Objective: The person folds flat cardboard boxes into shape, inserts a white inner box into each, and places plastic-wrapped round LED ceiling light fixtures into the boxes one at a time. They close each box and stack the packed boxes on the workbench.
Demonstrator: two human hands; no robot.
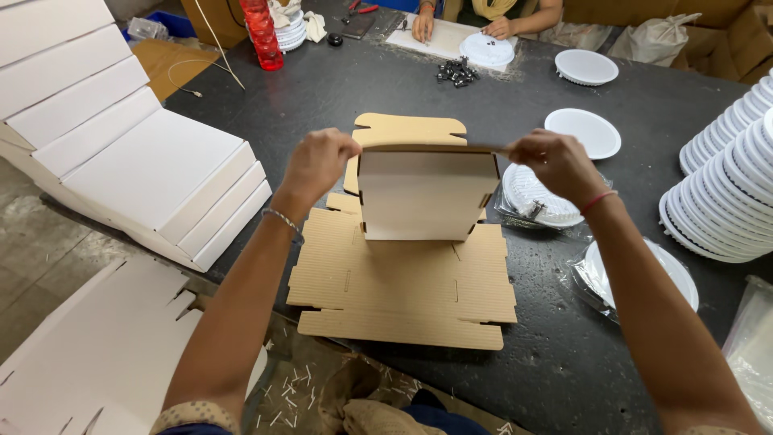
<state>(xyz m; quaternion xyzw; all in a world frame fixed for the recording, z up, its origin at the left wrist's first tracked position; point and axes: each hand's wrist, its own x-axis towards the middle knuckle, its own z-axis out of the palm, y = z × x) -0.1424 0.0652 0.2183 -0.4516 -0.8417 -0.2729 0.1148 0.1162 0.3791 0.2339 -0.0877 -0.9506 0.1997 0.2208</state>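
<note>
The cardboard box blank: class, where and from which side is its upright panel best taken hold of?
Probably at the two top corners of the raised panel of the cardboard box blank, pinched from the outer sides, as the left hand and right hand do. The panel is wide, thin and standing, so grips at both ends should keep it square.

The flat box blank [403, 290] is made of corrugated cardboard, matt brown and finely ribbed on the upper side, while the raised panel [425, 197] shows a smooth white paper face. The table [564, 354] is covered by a dark, dull, speckled surface, and the stacked boxes [145, 169] are faced in plain matt white card. The round lamp discs [725, 193] are seen as smooth white plastic, some wrapped in glossy clear film [592, 278].
</note>
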